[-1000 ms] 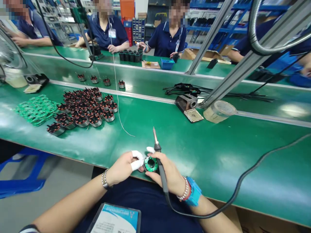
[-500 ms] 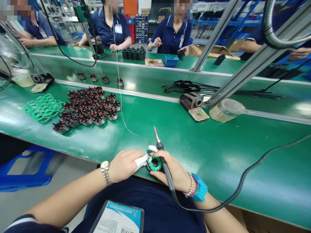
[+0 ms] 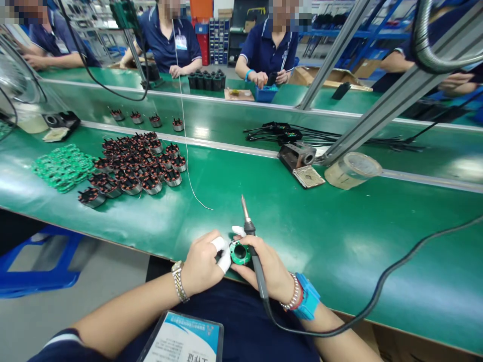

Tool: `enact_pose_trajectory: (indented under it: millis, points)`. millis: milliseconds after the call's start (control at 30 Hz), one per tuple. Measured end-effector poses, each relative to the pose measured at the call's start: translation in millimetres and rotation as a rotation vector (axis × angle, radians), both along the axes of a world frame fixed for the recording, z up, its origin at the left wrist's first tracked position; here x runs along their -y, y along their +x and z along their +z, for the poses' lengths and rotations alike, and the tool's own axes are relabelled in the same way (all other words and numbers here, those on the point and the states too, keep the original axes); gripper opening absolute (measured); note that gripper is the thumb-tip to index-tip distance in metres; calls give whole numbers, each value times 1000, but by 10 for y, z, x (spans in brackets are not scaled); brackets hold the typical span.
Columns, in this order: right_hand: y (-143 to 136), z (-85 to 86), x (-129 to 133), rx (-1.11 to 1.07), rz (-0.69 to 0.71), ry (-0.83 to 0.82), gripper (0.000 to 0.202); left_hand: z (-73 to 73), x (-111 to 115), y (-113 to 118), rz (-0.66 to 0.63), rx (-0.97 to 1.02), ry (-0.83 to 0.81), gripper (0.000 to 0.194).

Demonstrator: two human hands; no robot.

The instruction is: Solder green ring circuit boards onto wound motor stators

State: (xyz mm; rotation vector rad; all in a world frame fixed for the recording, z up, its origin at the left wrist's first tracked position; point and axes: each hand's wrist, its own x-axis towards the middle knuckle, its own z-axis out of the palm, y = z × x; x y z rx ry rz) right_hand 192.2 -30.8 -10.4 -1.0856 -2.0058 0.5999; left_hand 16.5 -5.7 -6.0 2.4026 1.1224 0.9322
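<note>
My right hand (image 3: 268, 266) is closed round a soldering iron (image 3: 258, 266), whose tip points up and away from me. The same hand's thumb and fingers also grip a motor stator topped by a green ring-shaped circuit board (image 3: 234, 257). At the left edge of that board is my left hand (image 3: 206, 261), with white covers on its finger and thumb. Those two are bent together in a pinch against the stator's side; what lies between them is too small to make out. A thin solder wire (image 3: 192, 188) hangs down to the bench beyond my hands.
Copper-wound stators (image 3: 130, 166) crowd the bench at left beside a pile of green circuit boards (image 3: 62, 168). Right of centre stand an iron holder (image 3: 298, 156) and a round tub (image 3: 352, 171). The iron's cable (image 3: 377, 276) crosses at right. Co-workers sit opposite.
My left hand has turned and its fingers have bent into a pinch at the board's edge. My right hand has barely moved. Opposite, a co-worker's hand has lowered to a blue box.
</note>
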Motion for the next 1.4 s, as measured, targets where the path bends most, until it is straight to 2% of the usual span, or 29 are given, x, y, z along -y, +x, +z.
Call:
enact_pose_trajectory:
  millis: [100,267,400,500,567,700,833,933,1033,1167,1400]
  points:
    - [-17,-17,32,0,-43,0,39,-94,134,-1,55,23,53,14]
    - [-35,-6,19,-1,-46,-4,36,-206,317,-37,-29,25,5,40]
    - [-11,22,-39,-32,6,-11,43,-176,289,-34,-52,109,-188,43]
    - [57,59,-28,-19,-66,-36,47,-115,241,-43,-62,182,-331,38]
    - [113,81,8,-19,-121,-60,43,-89,219,-55,-61,200,-347,38]
    - [190,100,57,-28,-95,-104,45,-67,108,-78,-99,112,-213,37]
    - [208,92,32,-14,-55,-93,44,10,-143,-105,-225,-47,145,21]
    - [210,87,7,-12,-39,-99,43,105,-310,-131,-358,-132,375,23]
    - [214,88,-2,-30,-19,-95,43,159,-398,-146,-447,-184,506,26]
    - [208,92,6,-34,-19,-101,43,120,-386,-121,-466,-203,526,26]
    - [153,71,73,-32,-109,-94,41,-15,-71,-20,-189,-139,209,18]
